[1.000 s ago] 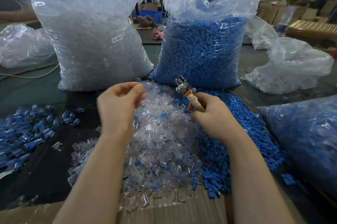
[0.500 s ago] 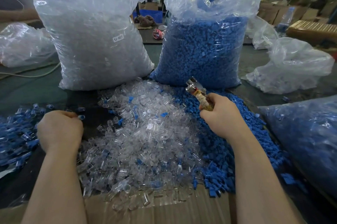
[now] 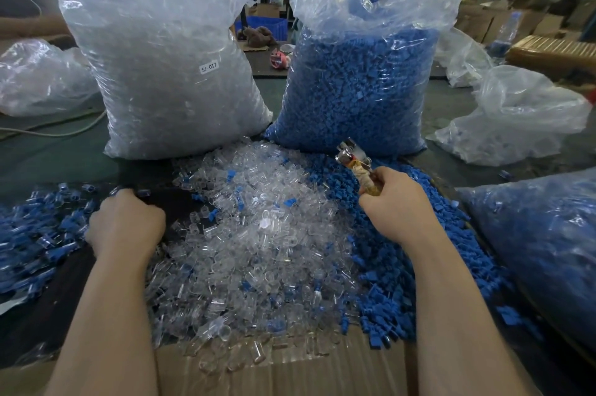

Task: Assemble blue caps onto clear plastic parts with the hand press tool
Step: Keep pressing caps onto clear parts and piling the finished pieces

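My right hand [image 3: 400, 205] grips the wrapped handle of the hand press tool [image 3: 353, 156], whose metal head points up and to the left above the loose blue caps [image 3: 387, 266]. A heap of clear plastic parts [image 3: 258, 234] lies between my hands. My left hand [image 3: 125, 224] is low at the heap's left edge, back upward, with its fingers curled down onto the dark mat. What lies under those fingers is hidden. Finished pieces with blue caps [image 3: 32, 234] are spread out left of it.
Two tall bags stand behind the heaps, one of clear parts [image 3: 167, 56] and one of blue caps [image 3: 361, 79]. Another bag of blue pieces [image 3: 548, 250] lies at the right. Cardboard [image 3: 290, 370] lines the near edge. Crumpled plastic bags [image 3: 516, 118] sit further back.
My left hand dropped from beside the tool's head down and left to the finished pieces, then shifted slightly right. My right hand with the tool drifted a little right.
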`<state>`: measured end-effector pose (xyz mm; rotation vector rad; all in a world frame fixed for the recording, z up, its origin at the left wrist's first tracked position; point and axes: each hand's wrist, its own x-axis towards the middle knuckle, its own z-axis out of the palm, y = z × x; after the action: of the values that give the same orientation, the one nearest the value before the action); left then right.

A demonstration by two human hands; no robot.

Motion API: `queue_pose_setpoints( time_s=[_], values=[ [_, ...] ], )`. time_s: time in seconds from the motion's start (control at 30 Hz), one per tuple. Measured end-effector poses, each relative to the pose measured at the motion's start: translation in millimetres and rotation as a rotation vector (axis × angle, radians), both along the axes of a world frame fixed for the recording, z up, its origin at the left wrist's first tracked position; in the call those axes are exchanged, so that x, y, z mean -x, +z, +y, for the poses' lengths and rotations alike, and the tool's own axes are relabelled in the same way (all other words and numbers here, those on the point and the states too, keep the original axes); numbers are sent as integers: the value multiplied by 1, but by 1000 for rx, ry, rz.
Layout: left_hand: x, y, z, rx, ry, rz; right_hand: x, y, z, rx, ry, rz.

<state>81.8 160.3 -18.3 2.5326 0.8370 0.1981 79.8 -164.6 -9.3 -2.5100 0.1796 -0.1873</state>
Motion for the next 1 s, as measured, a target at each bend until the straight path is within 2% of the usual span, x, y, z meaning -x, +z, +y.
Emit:
queue_pose_setpoints(
  time_s=[0.13,0.3,0.37,0.6,0.73,1.0],
  values=[
    [-3,1,-7,35,-112,-53,0,-2,-1,56,-108,46],
    [-10,3,-34,133,-272,115,4,-4,-2,169,-176,172],
    [-11,1,-45,173,-330,122,5,-5,0,199,-161,218],
    [-4,7,-66,354,-450,-68,5,-5,8,278,-129,265],
    [-1,15,-82,378,-521,-161,4,-3,10,278,-154,301],
    [5,21,-101,409,-637,-199,5,-1,10,268,-148,295]
  ],
)
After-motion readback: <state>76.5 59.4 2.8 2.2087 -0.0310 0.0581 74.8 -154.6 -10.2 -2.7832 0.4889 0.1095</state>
